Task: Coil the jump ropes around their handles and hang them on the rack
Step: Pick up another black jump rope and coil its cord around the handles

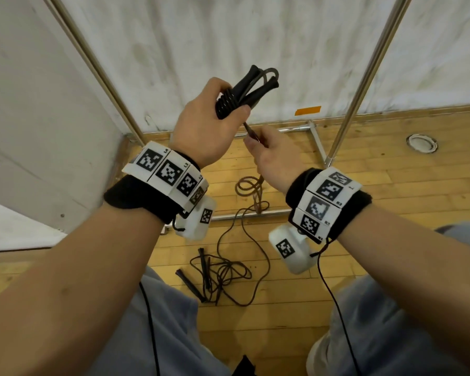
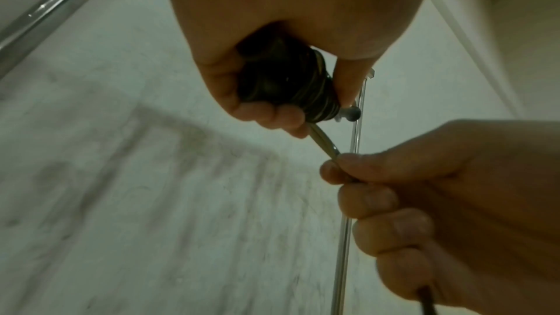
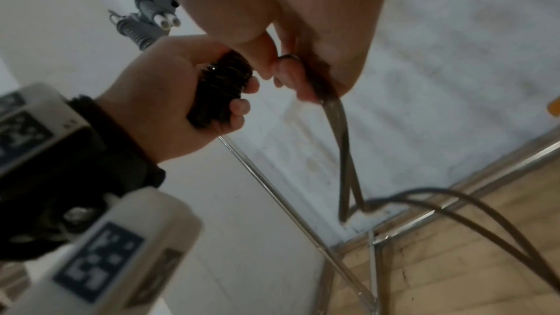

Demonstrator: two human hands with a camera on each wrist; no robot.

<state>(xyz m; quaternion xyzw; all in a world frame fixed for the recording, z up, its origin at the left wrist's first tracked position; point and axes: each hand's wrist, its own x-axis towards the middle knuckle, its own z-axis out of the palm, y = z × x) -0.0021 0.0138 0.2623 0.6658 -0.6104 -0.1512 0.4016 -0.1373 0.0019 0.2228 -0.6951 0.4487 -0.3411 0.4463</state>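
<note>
My left hand [image 1: 212, 115] grips a pair of black jump rope handles [image 1: 251, 84] held together, with several turns of dark rope [image 1: 225, 105] wound around them. Just below and to the right, my right hand [image 1: 269, 153] pinches the free rope [image 2: 322, 141] coming off the coil. That rope [image 3: 345, 152] hangs down doubled from my right fist toward the floor. A second black jump rope [image 1: 215, 272] lies tangled on the wooden floor between my legs, handles beside it. The rack's metal poles [image 1: 369, 77] rise on both sides in front of me.
The rack's base bars [image 1: 277, 130] run along the wooden floor [image 1: 391, 185] against a white curtain. A brownish rope loop [image 1: 248, 187] lies near the front base bar. A white wall panel stands at the left. A round floor fitting [image 1: 421, 142] sits at right.
</note>
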